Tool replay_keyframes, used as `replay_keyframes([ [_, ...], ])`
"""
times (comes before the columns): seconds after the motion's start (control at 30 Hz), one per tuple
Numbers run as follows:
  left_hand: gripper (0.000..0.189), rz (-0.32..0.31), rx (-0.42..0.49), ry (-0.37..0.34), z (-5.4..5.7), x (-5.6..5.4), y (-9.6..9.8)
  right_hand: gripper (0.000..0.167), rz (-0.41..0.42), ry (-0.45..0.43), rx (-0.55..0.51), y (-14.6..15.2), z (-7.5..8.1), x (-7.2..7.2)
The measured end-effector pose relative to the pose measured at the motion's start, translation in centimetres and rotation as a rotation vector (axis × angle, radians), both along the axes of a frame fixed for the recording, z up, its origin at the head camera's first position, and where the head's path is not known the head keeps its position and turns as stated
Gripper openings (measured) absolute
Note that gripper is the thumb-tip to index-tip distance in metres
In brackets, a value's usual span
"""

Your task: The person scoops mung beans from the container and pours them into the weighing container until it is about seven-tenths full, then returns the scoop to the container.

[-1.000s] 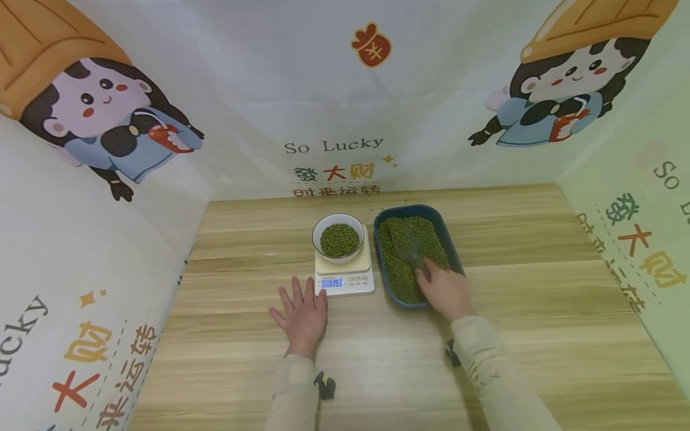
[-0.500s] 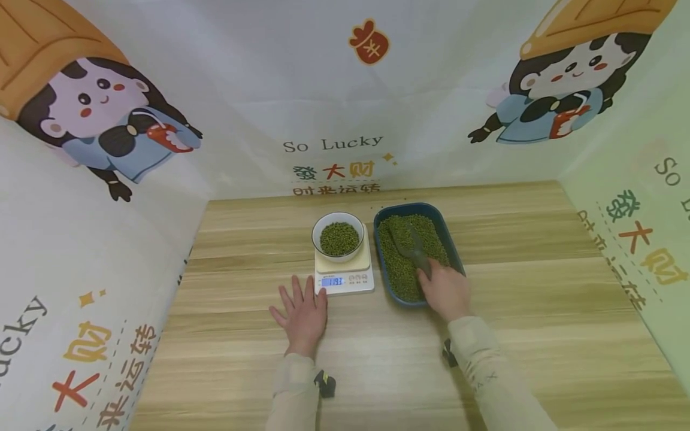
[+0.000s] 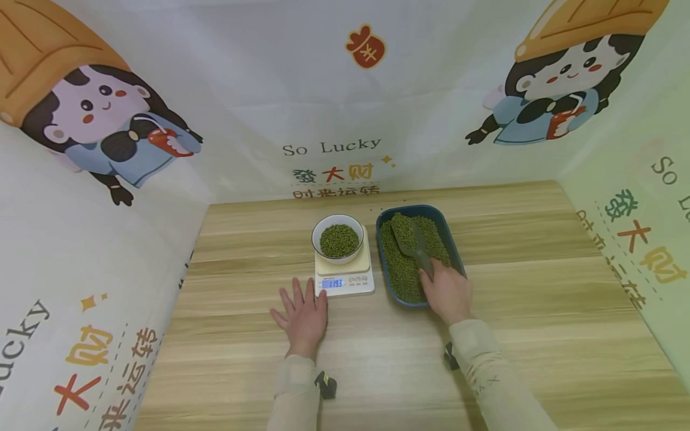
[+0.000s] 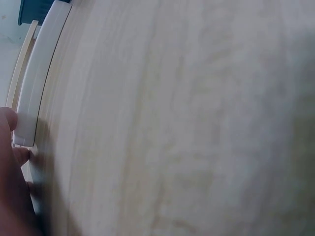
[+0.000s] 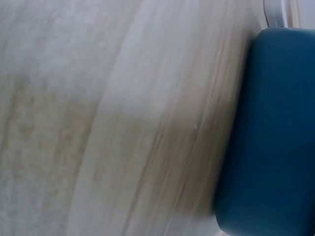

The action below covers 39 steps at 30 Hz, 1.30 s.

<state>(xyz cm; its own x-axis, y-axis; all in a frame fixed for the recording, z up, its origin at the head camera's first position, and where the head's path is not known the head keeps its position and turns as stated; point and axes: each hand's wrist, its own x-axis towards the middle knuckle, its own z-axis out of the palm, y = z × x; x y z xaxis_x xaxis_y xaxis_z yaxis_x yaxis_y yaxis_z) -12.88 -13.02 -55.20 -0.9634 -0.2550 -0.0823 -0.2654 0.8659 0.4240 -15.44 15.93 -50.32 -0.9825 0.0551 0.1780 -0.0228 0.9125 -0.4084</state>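
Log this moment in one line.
right hand: grips scoop of beans at tray | left hand: spread at scale corner | bowl: on scale

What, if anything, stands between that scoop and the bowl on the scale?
Only the left rim of the blue tub: it lies between the scoop, gripped by the right hand, and the bowl. Nothing else visible does; the left hand lies off that path.

High head view looks down; close wrist views share the tray [image 5: 275,132].
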Motion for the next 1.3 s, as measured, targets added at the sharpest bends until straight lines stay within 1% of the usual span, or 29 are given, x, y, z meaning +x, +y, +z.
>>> replay_keyframes([
  [0.13,0.059,-0.003,0.004,0.010,0.2,-0.1,0.0,0.040,0.013,0.001,-0.031,0.1,0.2,-0.2],
  [0.27,0.059,0.001,-0.003,0.009,0.5,-0.1,-0.1,0.040,0.028,-0.039,-0.071,0.2,0.8,-0.1],
  [0.37,0.059,0.003,-0.004,0.002,0.4,0.1,0.0,0.041,0.022,-0.078,-0.090,0.3,1.4,0.2],
  [0.47,0.058,0.011,0.002,0.019,0.4,0.2,0.0,0.042,0.014,-0.095,-0.116,0.1,1.9,0.7],
  [0.6,0.058,0.010,0.004,0.031,0.5,0.2,-0.1,0.040,-0.003,-0.074,-0.171,-0.2,2.4,1.6],
  [0.8,0.059,-0.002,0.009,0.029,0.5,0.2,0.0,0.041,-0.047,-0.014,-0.257,-0.6,2.9,3.0],
  [0.9,0.059,-0.003,0.010,0.027,0.3,0.2,0.1,0.040,-0.071,0.012,-0.290,-0.8,2.9,3.6],
  [0.97,0.059,-0.004,0.009,0.022,0.2,0.1,0.1,0.040,-0.092,0.018,-0.314,-0.9,2.9,4.1],
  [1.13,0.060,-0.001,0.009,0.013,0.1,0.1,0.1,0.043,-0.143,0.001,-0.368,-0.9,2.8,5.1],
  [1.3,0.060,0.000,0.002,0.019,-0.1,0.0,0.1,0.046,-0.166,-0.006,-0.424,-0.8,2.8,5.6],
])
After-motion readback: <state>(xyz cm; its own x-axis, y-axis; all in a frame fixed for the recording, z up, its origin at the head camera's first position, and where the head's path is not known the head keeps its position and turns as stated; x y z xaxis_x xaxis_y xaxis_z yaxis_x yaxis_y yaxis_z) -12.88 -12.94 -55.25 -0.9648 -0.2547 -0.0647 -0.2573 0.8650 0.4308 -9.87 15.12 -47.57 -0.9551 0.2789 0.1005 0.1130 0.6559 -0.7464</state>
